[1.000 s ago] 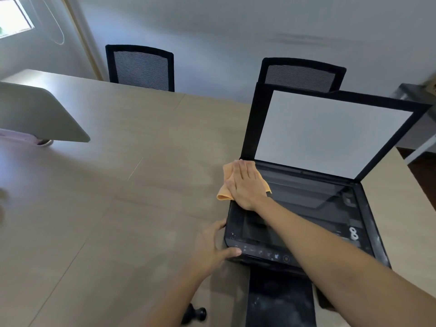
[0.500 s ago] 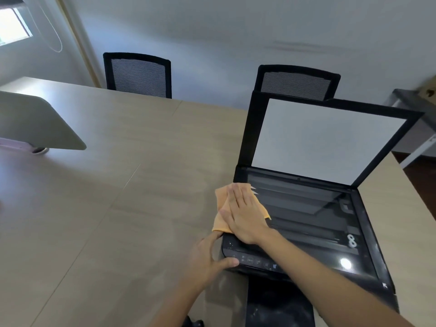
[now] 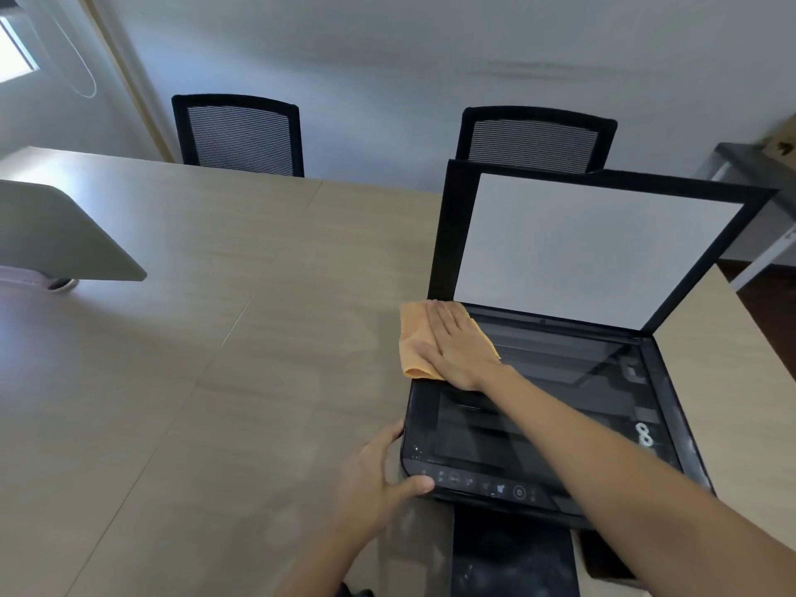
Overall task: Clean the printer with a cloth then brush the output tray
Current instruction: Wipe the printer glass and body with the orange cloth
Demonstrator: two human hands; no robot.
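Since half a second ago the right hand (image 3: 458, 346) has pushed the orange cloth (image 3: 415, 338) from the near-left part of the scanner glass to its far-left corner, beside the raised lid (image 3: 594, 247). Its fingers lie flat and together, pressing the cloth down, not clamped on it. The printer (image 3: 646, 381) sits on the table (image 3: 215, 338); uncleaned glass stretches right of the fingers, its long axis running left to right. The left hand (image 3: 374, 480), fingers spread, braces the near-left corner. The dusty output tray (image 3: 512, 558) juts nearest.
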